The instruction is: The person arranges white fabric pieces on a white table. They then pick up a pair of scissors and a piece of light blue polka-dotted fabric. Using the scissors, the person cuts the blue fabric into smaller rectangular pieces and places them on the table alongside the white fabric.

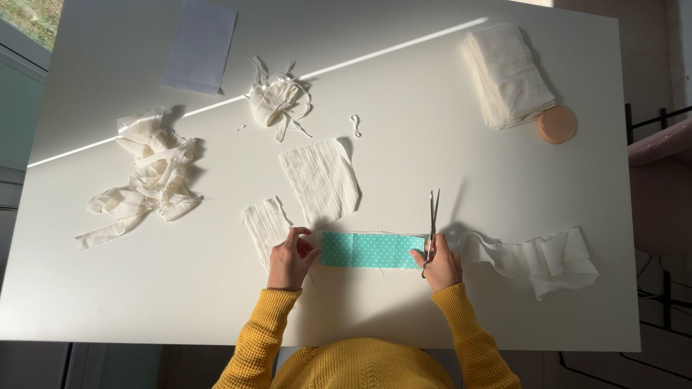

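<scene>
On the white table, the left hand pinches the left end of a teal dotted fabric strip lying flat near the front edge. The right hand grips scissors at the strip's right end, blades pointing away. Cream pleated cloth pieces lie just behind, and a folded cloth stack sits far right.

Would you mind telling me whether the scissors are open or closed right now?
Closed: the scissors in the right hand show both blades together, pointing away.
</scene>
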